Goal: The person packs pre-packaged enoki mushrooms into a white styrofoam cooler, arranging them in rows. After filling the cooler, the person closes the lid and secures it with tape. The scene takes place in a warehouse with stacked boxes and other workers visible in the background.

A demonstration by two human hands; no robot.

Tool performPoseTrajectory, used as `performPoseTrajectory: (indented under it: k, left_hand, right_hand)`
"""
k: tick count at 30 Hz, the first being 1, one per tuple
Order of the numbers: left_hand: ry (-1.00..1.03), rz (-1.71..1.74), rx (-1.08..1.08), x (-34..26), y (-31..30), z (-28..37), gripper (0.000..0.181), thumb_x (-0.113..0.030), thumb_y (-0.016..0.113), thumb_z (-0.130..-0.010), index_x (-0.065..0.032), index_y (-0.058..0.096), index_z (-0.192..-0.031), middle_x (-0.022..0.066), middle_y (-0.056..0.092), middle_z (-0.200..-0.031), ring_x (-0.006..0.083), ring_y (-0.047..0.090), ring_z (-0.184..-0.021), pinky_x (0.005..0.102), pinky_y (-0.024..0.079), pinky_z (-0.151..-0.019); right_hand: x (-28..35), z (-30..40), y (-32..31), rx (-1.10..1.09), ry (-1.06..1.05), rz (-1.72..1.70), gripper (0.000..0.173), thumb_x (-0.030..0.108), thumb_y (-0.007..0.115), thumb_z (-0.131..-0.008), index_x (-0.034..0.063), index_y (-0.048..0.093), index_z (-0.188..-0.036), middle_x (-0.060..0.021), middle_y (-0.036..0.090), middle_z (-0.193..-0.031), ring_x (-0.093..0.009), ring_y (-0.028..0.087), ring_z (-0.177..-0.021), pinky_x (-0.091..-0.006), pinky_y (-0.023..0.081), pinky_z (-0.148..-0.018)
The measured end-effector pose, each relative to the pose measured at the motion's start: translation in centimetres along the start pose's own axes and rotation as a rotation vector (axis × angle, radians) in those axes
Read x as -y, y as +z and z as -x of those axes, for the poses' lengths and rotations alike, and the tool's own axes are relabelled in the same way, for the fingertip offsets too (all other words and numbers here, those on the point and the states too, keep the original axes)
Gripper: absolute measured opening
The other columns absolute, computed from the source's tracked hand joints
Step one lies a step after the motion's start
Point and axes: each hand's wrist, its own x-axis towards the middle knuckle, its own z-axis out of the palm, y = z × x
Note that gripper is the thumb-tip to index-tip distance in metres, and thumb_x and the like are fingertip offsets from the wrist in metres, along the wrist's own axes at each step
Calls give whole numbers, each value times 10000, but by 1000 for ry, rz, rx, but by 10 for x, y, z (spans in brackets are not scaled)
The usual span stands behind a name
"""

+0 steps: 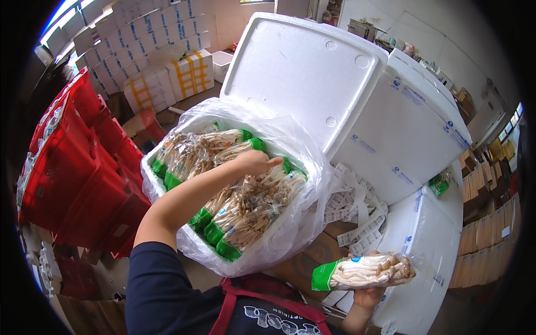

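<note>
My right hand (367,295) holds a clear-and-green plastic pack of long-stemmed mushrooms (366,271) from beneath, out to the right of my body. The pack lies sideways, its green end to the left and brown caps to the right. My left hand (256,162) reaches over a foam box (184,240) lined with a clear plastic bag (289,234). Similar mushroom packs (247,222) lie in rows inside, green ends towards the walls. The left hand is just over the far right packs; its fingertips are hidden, so contact is unclear.
Stacked red plastic crates (79,180) stand at left. A large foam lid (301,75) leans behind the box, beside white foam boxes (402,121). Strips of printed labels (364,217) hang at right. Another green pack (439,182) sits farther right, near stacked cardboard (481,226).
</note>
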Motion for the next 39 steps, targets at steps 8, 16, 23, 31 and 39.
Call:
performPoseTrajectory:
  k: [8, 16, 23, 31, 39]
  left_hand:
    - [-211, -671, -499, 63, 37, -21, 777, -260, 689, -705, -72, 325, -1365, 197, 536, -1123, 301, 490, -1086, 387, 456, -843]
    - [-66, -456, -415, 20, 10, -8, 798, -131, 628, -693, -20, 253, -1389, 198, 584, -994, 320, 562, -927, 354, 498, -726]
    - [161, 13, -339, 61, -4, -18, 582, -452, 631, -684, 43, 608, -989, 219, 635, -985, 320, 604, -982, 378, 481, -841]
    - [94, -216, -107, 53, 2, 25, 672, -347, 591, -722, 59, 390, -1219, 236, 623, -929, 342, 631, -807, 405, 509, -753]
    - [14, -648, -743, 115, -36, 4, 830, -418, 710, -700, -36, 367, -1351, 157, 626, -979, 256, 603, -882, 362, 480, -744]
  right_hand:
    - [-5, -9, 13, 92, 30, -33, 868, 230, 795, -661, 210, 310, -1381, -77, 372, -1359, -302, 444, -1190, -637, 305, -1006]
    - [-4, -14, 16, 172, 75, 11, 835, 239, 796, -671, 181, 333, -1363, -94, 390, -1331, -289, 441, -1195, -638, 310, -1001]
    - [-25, -23, 38, 176, 101, -18, 837, 271, 784, -685, 174, 327, -1379, -89, 376, -1377, -297, 428, -1218, -664, 279, -1003]
    - [-38, -38, 61, 244, 178, -71, 850, 248, 803, -656, 176, 328, -1357, -80, 430, -1292, -278, 470, -1159, -641, 275, -1017]
    - [-49, -57, 89, 259, 325, -114, 828, 297, 808, -652, 70, 346, -1300, -92, 444, -1200, -279, 473, -1142, -612, 296, -1022]
